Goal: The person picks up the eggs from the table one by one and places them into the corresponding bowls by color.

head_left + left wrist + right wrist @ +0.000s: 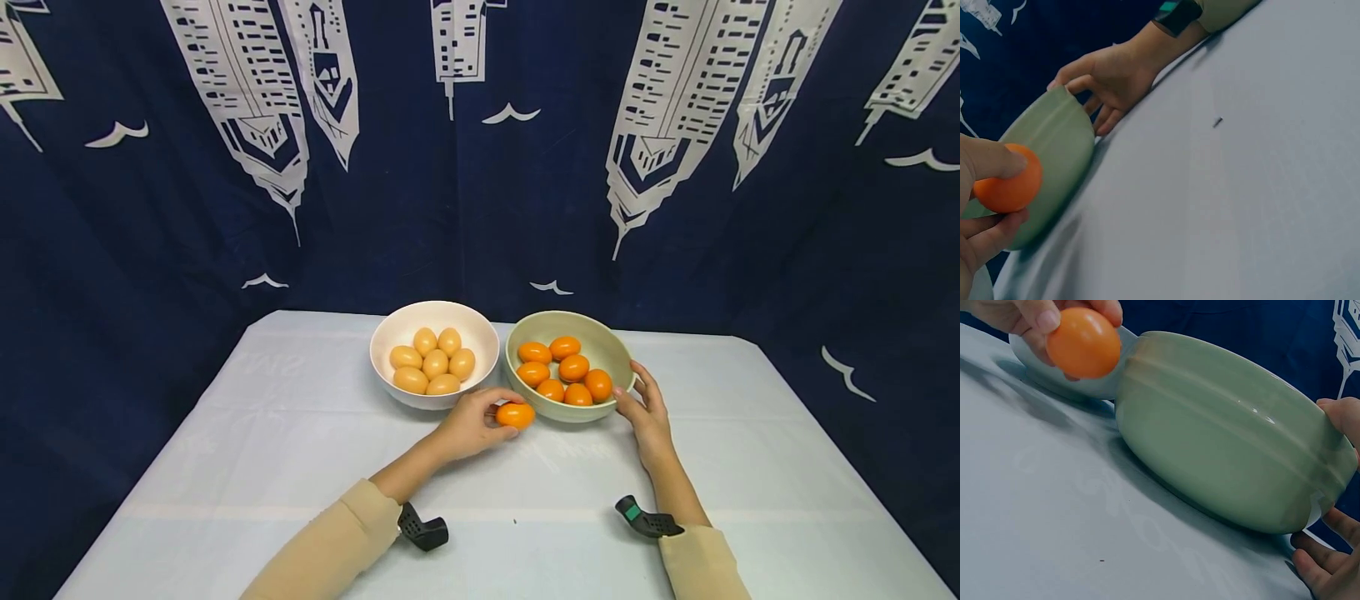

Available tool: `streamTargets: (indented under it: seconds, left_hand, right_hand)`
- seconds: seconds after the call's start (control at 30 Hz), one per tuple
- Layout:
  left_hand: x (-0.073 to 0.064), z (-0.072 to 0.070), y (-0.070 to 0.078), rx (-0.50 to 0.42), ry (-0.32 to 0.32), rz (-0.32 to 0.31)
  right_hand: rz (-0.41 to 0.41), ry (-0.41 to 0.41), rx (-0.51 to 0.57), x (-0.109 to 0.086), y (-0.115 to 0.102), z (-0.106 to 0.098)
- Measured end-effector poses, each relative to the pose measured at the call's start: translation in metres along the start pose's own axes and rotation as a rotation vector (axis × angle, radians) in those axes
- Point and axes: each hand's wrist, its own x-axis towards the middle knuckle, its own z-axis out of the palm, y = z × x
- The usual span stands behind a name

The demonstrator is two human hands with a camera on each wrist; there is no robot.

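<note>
My left hand (474, 423) pinches a glossy orange egg-shaped piece (516, 416) between thumb and fingers, just in front of the green bowl. In the right wrist view that orange piece (1084, 344) is held up off the table, left of the bowl's wall. My right hand (647, 414) grips the right side of the green bowl (552, 318), thumb at the rim and other fingers lower along the outside. Several orange egg-shaped pieces (574, 368) lie in this bowl. In the left wrist view the right hand (1119, 78) is at the bowl's far edge.
Left of the green bowl stands a white bowl (384, 350) with several pale yellow egg-shaped pieces (435, 364). Both bowls are near the back edge of the white-covered table (540, 533). Behind hangs a dark blue curtain (480, 208) with white building prints.
</note>
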Motion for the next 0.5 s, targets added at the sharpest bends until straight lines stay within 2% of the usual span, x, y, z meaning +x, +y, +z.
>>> streamTargets:
  seconds: [0.2,0.5]
  left_hand:
    - [0.007,-0.006,0.017,-0.013,-0.065,0.033]
    - [0.021,-0.014,0.039,-0.088,-0.117,-0.009]
  right_hand:
    - [0.0,-0.001,0.005,0.0,-0.001,-0.001]
    - [0.015,-0.007,0.009,0.0,-0.001,-0.001]
